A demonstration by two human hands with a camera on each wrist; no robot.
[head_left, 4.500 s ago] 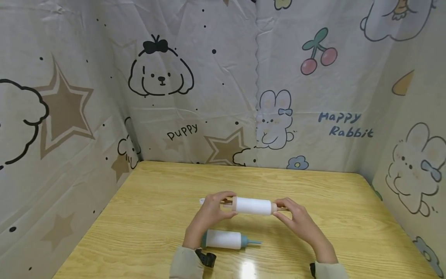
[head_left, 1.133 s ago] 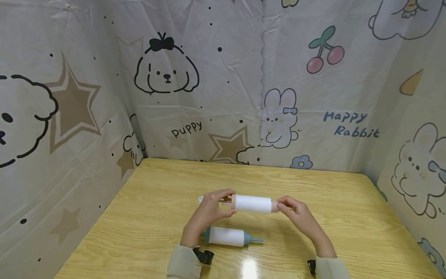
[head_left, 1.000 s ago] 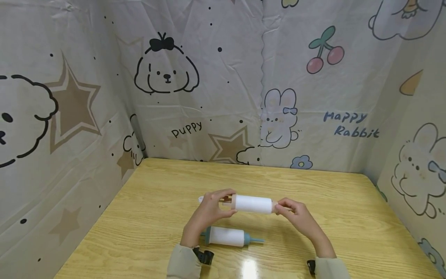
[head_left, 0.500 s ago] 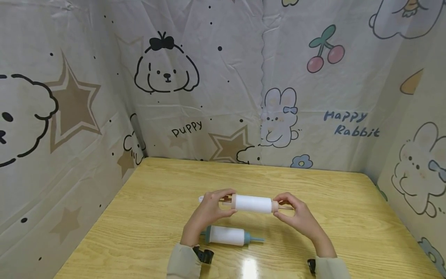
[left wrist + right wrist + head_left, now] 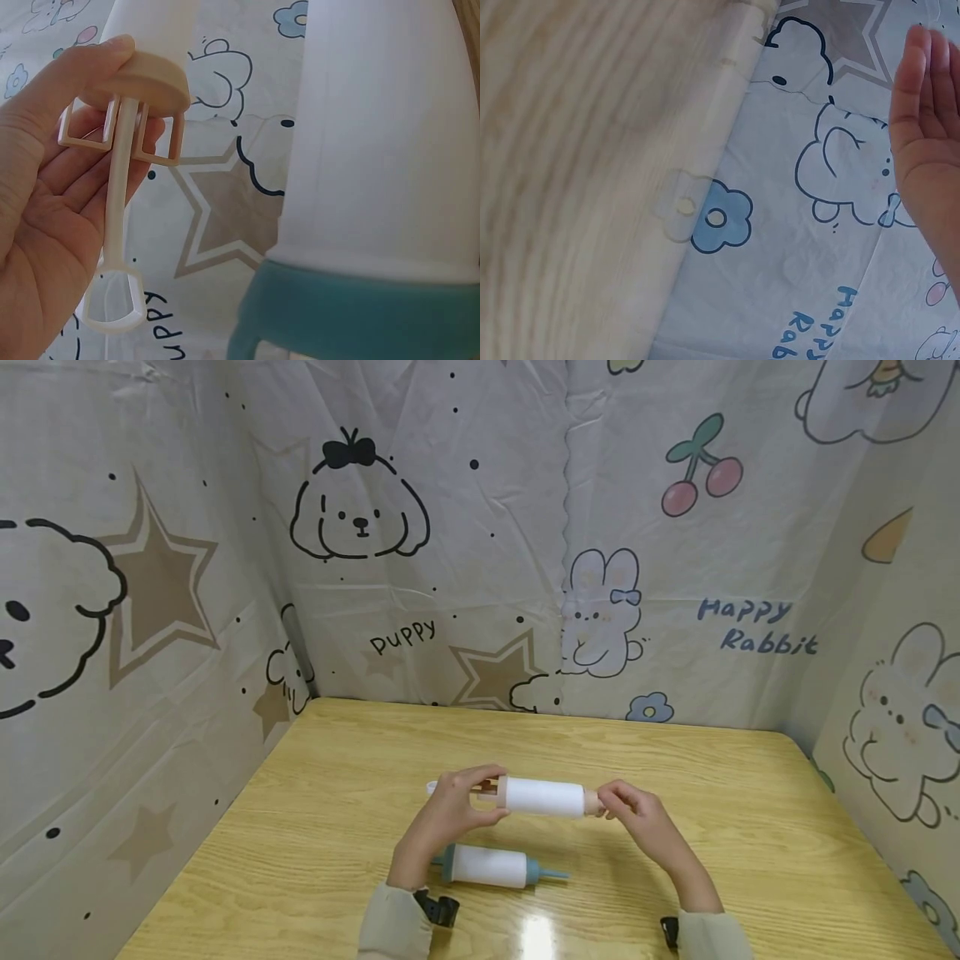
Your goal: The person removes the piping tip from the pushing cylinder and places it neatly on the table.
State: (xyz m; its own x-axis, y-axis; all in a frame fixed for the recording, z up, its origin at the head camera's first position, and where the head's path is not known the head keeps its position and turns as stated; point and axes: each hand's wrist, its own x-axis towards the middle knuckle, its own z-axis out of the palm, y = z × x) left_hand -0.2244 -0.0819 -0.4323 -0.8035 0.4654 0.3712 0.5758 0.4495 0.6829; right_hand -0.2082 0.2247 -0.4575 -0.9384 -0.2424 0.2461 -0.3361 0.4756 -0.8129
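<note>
A large syringe with a white barrel (image 5: 545, 797) and beige ends is held level above the table. My left hand (image 5: 444, 818) grips its beige collar at the left end, thumb and fingers on opposite sides. The left wrist view shows square finger loops under the collar (image 5: 154, 81) and a pale plunger ending in a ring (image 5: 112, 326). My right hand (image 5: 643, 822) pinches the beige cap (image 5: 592, 803) at the other end; the thin nozzle is hidden by the fingers. Below lies a second syringe (image 5: 489, 867), white with teal ends, nozzle pointing right.
Both syringes are over a wooden table (image 5: 360, 752). A cloth printed with cartoon animals (image 5: 480, 527) hangs behind it and along both sides. A black strap device (image 5: 437, 910) sits on the left wrist, another (image 5: 670, 932) on the right.
Half a second ago my right finger and thumb were spread around the cap with the nozzle showing; now they are closer together and hide it. My left hand keeps its grip.
</note>
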